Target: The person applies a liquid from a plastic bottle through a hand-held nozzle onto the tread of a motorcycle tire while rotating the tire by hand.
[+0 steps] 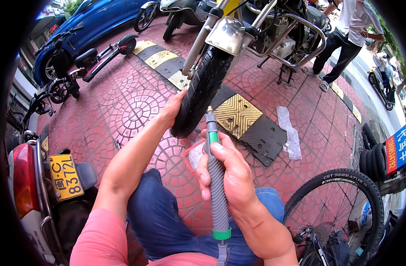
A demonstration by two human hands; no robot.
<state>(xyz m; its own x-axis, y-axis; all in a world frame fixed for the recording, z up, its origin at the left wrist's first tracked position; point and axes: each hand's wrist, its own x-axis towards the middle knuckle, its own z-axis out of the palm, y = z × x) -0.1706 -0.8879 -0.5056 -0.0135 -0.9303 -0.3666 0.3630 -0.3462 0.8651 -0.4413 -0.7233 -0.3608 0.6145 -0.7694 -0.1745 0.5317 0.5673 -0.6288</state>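
Nearest you, your right hand is wrapped round the grey ribbed wand, thumb by its green upper collar, probably to keep the brass tip pointing away from you. Your left hand lies against the front tyre's left side, perhaps steadying it; I can't tell whether its part-hidden fingers grip. Beyond, the tyre meets the speed hump's near edge, under the motorcycle.
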